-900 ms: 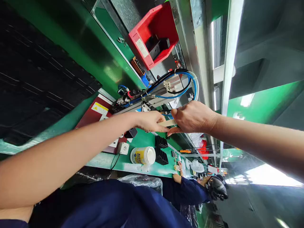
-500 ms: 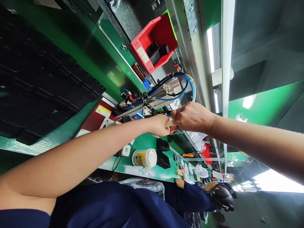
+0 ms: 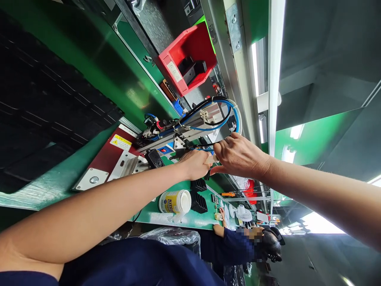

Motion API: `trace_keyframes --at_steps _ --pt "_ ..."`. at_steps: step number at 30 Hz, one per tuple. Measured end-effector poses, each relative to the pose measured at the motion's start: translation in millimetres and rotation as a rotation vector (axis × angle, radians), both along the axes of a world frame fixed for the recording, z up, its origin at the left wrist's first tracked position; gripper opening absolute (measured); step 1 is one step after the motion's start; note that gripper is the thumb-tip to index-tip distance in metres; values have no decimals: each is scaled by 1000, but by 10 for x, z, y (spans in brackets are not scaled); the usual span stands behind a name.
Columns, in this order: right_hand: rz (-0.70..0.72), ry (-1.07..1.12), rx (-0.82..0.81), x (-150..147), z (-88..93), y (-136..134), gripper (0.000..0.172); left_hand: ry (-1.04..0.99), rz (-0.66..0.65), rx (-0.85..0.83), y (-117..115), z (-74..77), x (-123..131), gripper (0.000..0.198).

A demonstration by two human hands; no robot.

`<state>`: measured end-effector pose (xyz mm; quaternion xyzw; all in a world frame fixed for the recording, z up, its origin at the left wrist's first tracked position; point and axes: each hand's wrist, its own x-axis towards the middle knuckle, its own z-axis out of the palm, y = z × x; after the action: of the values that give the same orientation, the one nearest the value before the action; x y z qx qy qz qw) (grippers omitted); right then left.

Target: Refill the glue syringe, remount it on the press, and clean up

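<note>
My left hand is closed, its fingertips pinching a small pale beige piece whose kind I cannot make out. Facing it, my right hand is curled in a fist against the other end of that piece, thumb stretched out below. Both hands are in front of a bench machine with a metal column and blue and black air hoses. A thin black hose or rod runs behind the fingers of my right hand; whether it touches them is hidden.
A red bin with black parts sits above. On the green bench are a tub of kitchen wipes, stacked black trays and the machine's dark red base. A co-worker sits further along. Black trays fill the left.
The view has shifted, so bin and machine appear further left. My hands sit slightly lower against the machine, uncovering a black ribbed part beside its base. Both still grip the pale piece.
</note>
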<state>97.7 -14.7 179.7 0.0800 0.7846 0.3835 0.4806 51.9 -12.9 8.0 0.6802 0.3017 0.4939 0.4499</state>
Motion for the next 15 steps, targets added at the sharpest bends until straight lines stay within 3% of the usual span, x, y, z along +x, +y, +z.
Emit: trace_keyframes --at_steps 5,9,15 --pt "66 32 32 -8 65 -126 38 -30 18 -13 -10 3 4 13" --pt "87 -35 62 0 120 -204 41 -10 64 -27 -39 9 17 19" --pt "-30 -104 -145 -39 189 -41 40 87 227 9 -91 -2 112 22"
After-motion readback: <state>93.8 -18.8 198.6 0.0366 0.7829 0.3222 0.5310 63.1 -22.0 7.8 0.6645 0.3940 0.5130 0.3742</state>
